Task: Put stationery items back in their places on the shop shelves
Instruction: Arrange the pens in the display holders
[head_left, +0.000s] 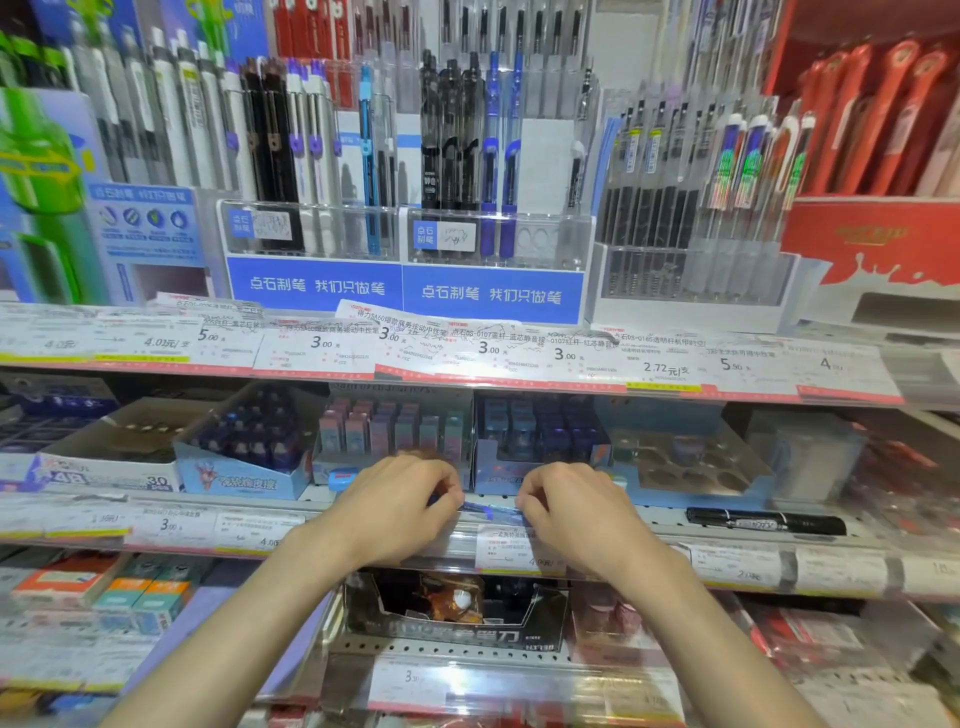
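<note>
Pinching what looks like a slim blue pen (491, 510), left hand (395, 506), right hand (574, 512), both grips clamped on its ends

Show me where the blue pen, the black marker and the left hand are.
blue pen (491, 510), head view, on the barrel showing between both hands.
black marker (763, 521), head view, mid-barrel, lying on the shelf edge.
left hand (400, 499), head view, back of the hand.

Both my forearms reach forward; left hand (397, 501) and right hand (574, 506) curl, fingers (524, 501) pinched, knuckles up.
</note>
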